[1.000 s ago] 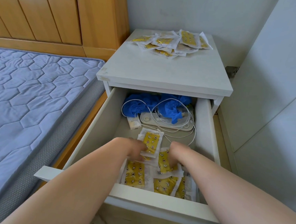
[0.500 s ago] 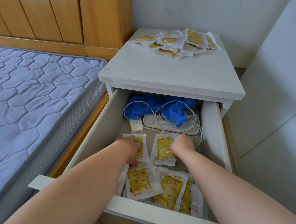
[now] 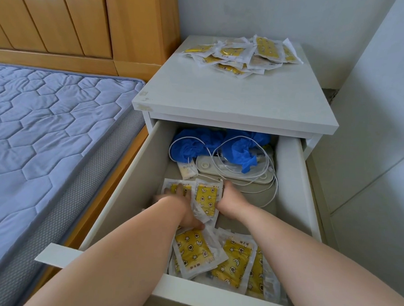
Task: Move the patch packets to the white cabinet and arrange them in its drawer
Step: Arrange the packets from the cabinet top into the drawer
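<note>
- The right hand [image 3: 231,199] sits knuckles-up, its curled fingers pinching the right edge of a flat yellow star-printed plastic patch packet [image 3: 207,196]. The packet lies touching the hand at its 9 o'clock.
- That packet's long axis runs 12 to 6, parallel to the side walls of the open white drawer [image 3: 289,171].
- The left hand [image 3: 182,210] lies palm down at the packet's 8 o'clock. Its fingers are blurred but look straight, pressing on a second yellow packet [image 3: 174,186] and gripping nothing.
- The two packets lie side by side with edges overlapping, so squaring them probably falls to the right hand.
- At 6 o'clock, a front row of yellow packets [image 3: 193,253] overlaps against the drawer front.
- At the right hand's 3 o'clock, a thin white looped cable [image 3: 275,187] lies near enough to snag.
- At 12 o'clock, well apart, a loose heap of yellow packets [image 3: 243,54] waits on the white wooden cabinet [image 3: 234,96].
</note>
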Available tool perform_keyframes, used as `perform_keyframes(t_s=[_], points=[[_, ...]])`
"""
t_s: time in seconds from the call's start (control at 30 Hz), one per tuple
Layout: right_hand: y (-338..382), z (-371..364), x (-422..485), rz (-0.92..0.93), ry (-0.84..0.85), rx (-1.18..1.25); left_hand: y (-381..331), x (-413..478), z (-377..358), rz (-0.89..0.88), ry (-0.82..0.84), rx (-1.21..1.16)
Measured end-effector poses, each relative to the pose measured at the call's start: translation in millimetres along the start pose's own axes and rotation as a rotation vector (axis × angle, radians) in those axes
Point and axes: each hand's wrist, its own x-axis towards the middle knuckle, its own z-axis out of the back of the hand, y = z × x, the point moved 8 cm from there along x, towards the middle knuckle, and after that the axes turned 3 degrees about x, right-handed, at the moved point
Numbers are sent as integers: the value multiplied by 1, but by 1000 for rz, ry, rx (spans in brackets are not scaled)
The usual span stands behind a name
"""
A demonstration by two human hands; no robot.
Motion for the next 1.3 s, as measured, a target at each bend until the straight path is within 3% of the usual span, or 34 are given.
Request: perform_keyframes(t_s=[0.2, 0.3, 0.37, 0.57, 0.7, 0.77, 0.93, 1.0, 1.1, 1.23, 1.3], points=[[5, 1, -2, 83, -67, -93, 13, -3, 10, -82, -69, 21], [13, 7, -10, 136, -112, -274, 23, -2, 14, -53, -117, 72], [18, 8, -13, 173, -119, -390, 23, -1, 14, -21, -114, -18], [12, 9, -9, 36, -106, -73, 21, -3, 19, 13, -105, -156], [-7, 3, -2, -235, -37, 347, 29, -5, 23, 5, -85, -458], [-7, -4, -4, -282, 28, 438, 27, -6, 26, -44, -84, -609], [-18, -9, -1, -336, 63, 413, 18, -7, 24, -136, -24, -897], [-16, -5, -2, -353, 107, 338, 24, -5, 24, -64, -25, -1032], [-1, 12, -10, -286, 154, 30, 38, -4, 26, 86, -91, -1104], [14, 29, -12, -187, 189, 179, 30, -5, 15, 54, 134, -1400], [11, 38, -12, -252, 138, 456, 17, -11, 17, -59, 285, -1549]])
